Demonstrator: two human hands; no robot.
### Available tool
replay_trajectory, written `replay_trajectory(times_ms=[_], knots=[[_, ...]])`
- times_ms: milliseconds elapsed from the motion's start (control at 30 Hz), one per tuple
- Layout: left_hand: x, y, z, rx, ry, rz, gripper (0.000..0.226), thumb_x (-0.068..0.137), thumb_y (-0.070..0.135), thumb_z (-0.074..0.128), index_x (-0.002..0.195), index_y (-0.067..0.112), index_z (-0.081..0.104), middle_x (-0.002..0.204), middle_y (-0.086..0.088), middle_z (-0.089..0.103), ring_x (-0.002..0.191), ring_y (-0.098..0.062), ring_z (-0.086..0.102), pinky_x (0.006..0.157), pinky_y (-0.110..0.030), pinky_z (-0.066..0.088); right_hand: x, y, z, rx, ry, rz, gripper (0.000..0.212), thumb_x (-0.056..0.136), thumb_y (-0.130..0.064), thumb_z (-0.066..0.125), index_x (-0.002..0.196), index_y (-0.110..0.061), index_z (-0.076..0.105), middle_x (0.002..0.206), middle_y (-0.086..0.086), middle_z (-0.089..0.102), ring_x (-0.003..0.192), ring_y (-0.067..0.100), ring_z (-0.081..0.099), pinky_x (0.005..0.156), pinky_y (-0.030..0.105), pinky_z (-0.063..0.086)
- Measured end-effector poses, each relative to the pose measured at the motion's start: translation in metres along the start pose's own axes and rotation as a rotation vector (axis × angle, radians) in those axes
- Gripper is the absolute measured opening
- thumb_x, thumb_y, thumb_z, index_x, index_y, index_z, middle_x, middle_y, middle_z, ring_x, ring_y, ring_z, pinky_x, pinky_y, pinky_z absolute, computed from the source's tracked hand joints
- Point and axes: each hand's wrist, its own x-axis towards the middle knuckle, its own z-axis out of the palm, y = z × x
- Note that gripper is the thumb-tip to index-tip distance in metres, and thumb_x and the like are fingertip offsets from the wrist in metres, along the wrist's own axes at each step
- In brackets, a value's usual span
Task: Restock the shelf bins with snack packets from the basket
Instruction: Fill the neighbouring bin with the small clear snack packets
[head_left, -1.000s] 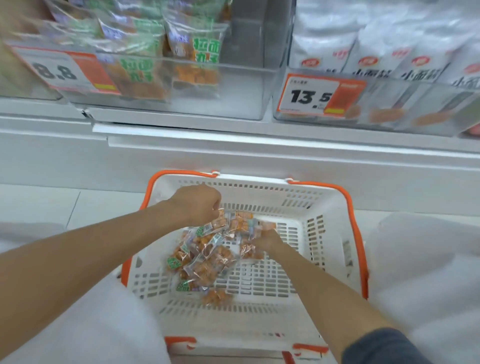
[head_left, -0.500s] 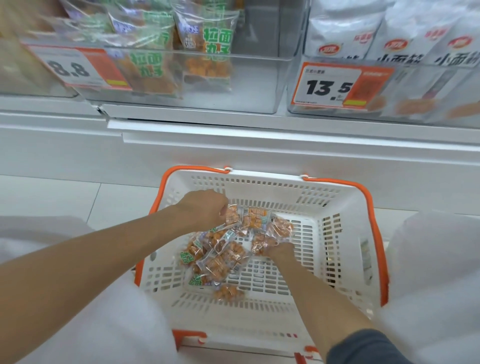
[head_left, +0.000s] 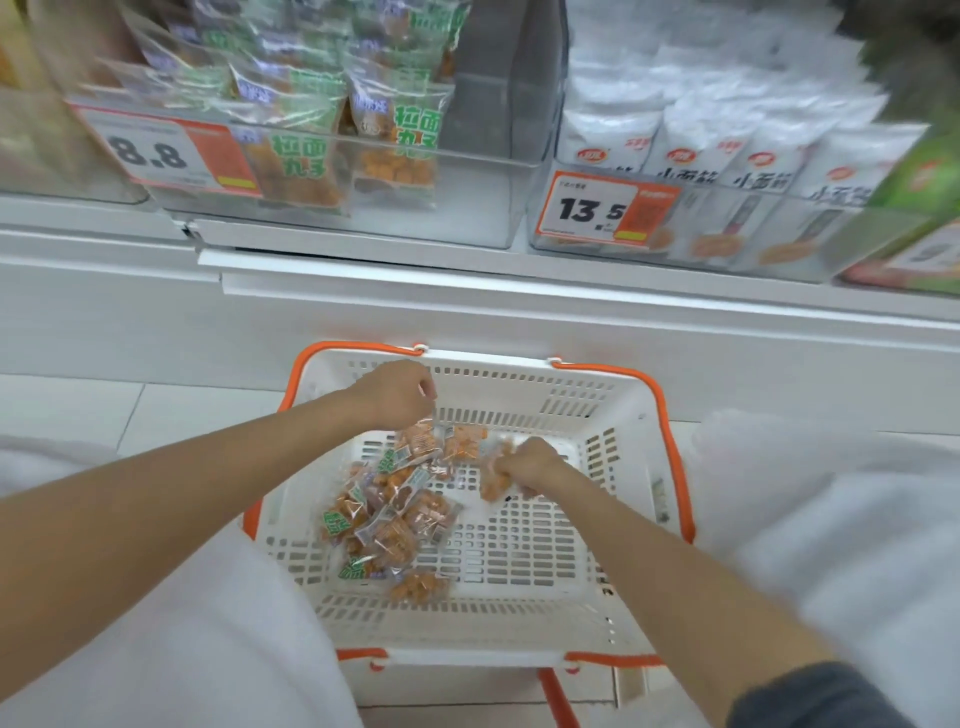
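The step in hand looks like gathering a load from the white slotted plastic basket with orange handles (head_left: 618, 415), which sits on the floor below the shelf. The small clear snack packets with orange pieces and green labels (head_left: 395, 525) lie heaped on the basket's bottom, from the centre toward 8 o'clock.

The left hand (head_left: 392, 392), at 11 o'clock in the basket, has its fingers curled. They appear to pinch the top edge of the uppermost packet (head_left: 418, 441) of the heap. The right hand (head_left: 527, 465), just off centre toward 1 o'clock, has its fingers closed round a blurred packet (head_left: 493, 480) (the smear hides whether it holds more than one).

To do this well, I would take packets by their sealed edges and not squeeze the middles, since the pieces inside look brittle and the film looks slippery. The heap overlaps, so a lifted packet may drag its neighbours. Raising it straight up over the basket would let strays drop back in, not onto the floor.

Matching stock stands in the clear plastic shelf bin with the 8.8 price tag (head_left: 483, 208), at 12 o'clock above the basket, leaning toward 11. Its right part looks unfilled, so I judge that is where the packets belong, upright with labels forward.
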Motion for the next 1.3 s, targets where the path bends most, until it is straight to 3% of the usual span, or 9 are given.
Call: replay_trajectory(times_ms=[100, 233, 333, 433, 600, 800, 933, 1133, 1300], knots=[[-0.006, 0.017, -0.012, -0.474, -0.027, -0.183, 0.038, 0.1, 0.034, 0.047, 0.124, 0.005, 0.053, 0.115, -0.017, 0.062, 0.089, -0.03, 0.068, 0.069, -0.033, 0.055, -0.042, -0.024, -0.032, -0.145, 0.095, -0.239, 0.034, 0.087, -0.031, 0.063, 0.066, -0.01, 0.048, 0.061, 0.007, 0.052, 0.055, 0.02, 0.054, 0.057, 0.027, 0.044], [-0.016, 0.026, -0.032, -0.962, -0.324, -0.352, 0.078, 0.092, 0.065, 0.043, 0.14, 0.004, 0.034, 0.138, -0.025, 0.044, 0.103, -0.034, 0.066, 0.079, -0.041, 0.059, -0.089, -0.04, -0.065, -0.289, 0.27, -0.635, 0.02, 0.09, -0.03, 0.066, 0.089, -0.013, 0.054, 0.084, 0.005, 0.064, 0.078, 0.024, 0.059, 0.072, 0.036, 0.046], [-0.021, 0.031, -0.036, -1.231, -0.417, -0.316, 0.057, 0.094, 0.039, 0.059, 0.129, -0.003, 0.044, 0.122, -0.023, 0.055, 0.094, -0.029, 0.067, 0.076, -0.035, 0.06, -0.099, -0.04, -0.074, -0.32, 0.338, -0.807, 0.01, 0.09, -0.017, 0.066, 0.099, -0.018, 0.061, 0.1, -0.003, 0.067, 0.092, 0.015, 0.06, 0.083, 0.03, 0.048], [-0.025, 0.034, -0.035, -1.247, -0.288, -0.216, 0.019, 0.089, -0.003, 0.061, 0.107, -0.002, 0.057, 0.114, -0.021, 0.062, 0.087, -0.022, 0.066, 0.067, -0.026, 0.06, -0.099, -0.045, -0.074, 0.157, 0.293, -0.677, 0.029, 0.086, 0.002, 0.061, 0.104, -0.021, 0.065, 0.122, -0.006, 0.061, 0.113, 0.012, 0.056, 0.096, 0.03, 0.047], [-0.033, 0.031, -0.04, -1.281, -0.057, -0.133, 0.067, 0.078, -0.017, 0.068, 0.132, 0.013, 0.044, 0.099, -0.01, 0.06, 0.085, -0.025, 0.067, 0.062, -0.029, 0.061, -0.099, -0.06, -0.081, 0.843, -0.063, -0.261, 0.04, 0.092, -0.028, 0.066, 0.123, -0.005, 0.057, 0.124, 0.013, 0.06, 0.113, 0.029, 0.062, 0.092, 0.039, 0.054], [-0.035, 0.025, -0.043, -1.156, -0.076, -0.005, 0.092, 0.069, -0.021, 0.072, 0.144, 0.022, 0.04, 0.117, -0.017, 0.059, 0.089, -0.027, 0.069, 0.065, -0.029, 0.061, -0.099, -0.067, -0.083, 0.932, -0.121, -0.322, 0.025, 0.093, -0.018, 0.064, 0.106, 0.003, 0.062, 0.099, 0.022, 0.072, 0.089, 0.024, 0.073, 0.076, 0.026, 0.059], [-0.036, 0.018, -0.05, -1.098, -0.1, 0.087, 0.088, 0.067, -0.02, 0.075, 0.139, 0.024, 0.048, 0.122, -0.016, 0.063, 0.097, -0.023, 0.069, 0.071, -0.027, 0.06, -0.104, -0.075, -0.097, 0.914, -0.089, -0.406, 0.019, 0.09, -0.014, 0.066, 0.101, 0.002, 0.064, 0.091, 0.019, 0.073, 0.084, 0.023, 0.073, 0.075, 0.025, 0.059], [-0.043, 0.023, -0.059, -0.893, 0.032, 0.168, 0.07, 0.067, -0.013, 0.08, 0.126, 0.02, 0.061, 0.089, -0.002, 0.065, 0.073, -0.009, 0.066, 0.066, -0.021, 0.055, -0.118, -0.084, -0.105, 0.809, -0.041, -0.517, 0.015, 0.093, -0.015, 0.064, 0.101, -0.002, 0.066, 0.092, 0.012, 0.07, 0.086, 0.024, 0.07, 0.083, 0.033, 0.058], [-0.051, 0.035, -0.072, -0.782, 0.108, 0.283, 0.058, 0.068, -0.007, 0.081, 0.114, 0.025, 0.065, 0.07, 0.012, 0.068, 0.064, -0.003, 0.061, 0.062, -0.02, 0.05, -0.142, -0.106, -0.117, 0.483, 0.117, -0.644, 0.016, 0.088, -0.014, 0.07, 0.103, -0.01, 0.068, 0.084, -0.004, 0.07, 0.066, 0.001, 0.063, 0.064, 0.02, 0.05]])
